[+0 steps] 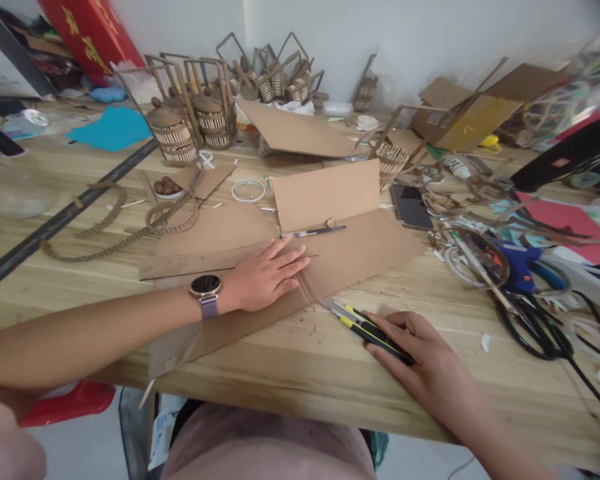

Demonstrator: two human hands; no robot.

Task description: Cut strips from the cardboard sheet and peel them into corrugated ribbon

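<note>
My left hand, with a watch on its wrist, lies flat with fingers spread on a brown cardboard sheet. A dark pen rests on the cardboard just beyond its fingertips. My right hand is closed around a black and yellow utility knife low over the table. The knife's blade points left, close to the sheet's near edge; whether it touches the cardboard I cannot tell. Part of the sheet is hidden under my left hand and forearm.
Small slatted lanterns stand at the back. A white tape ring and a coiled cardboard strip lie beyond my left hand. To the right are a phone, black-handled scissors, a blue glue gun and scraps. The wooden table's front edge is near my body.
</note>
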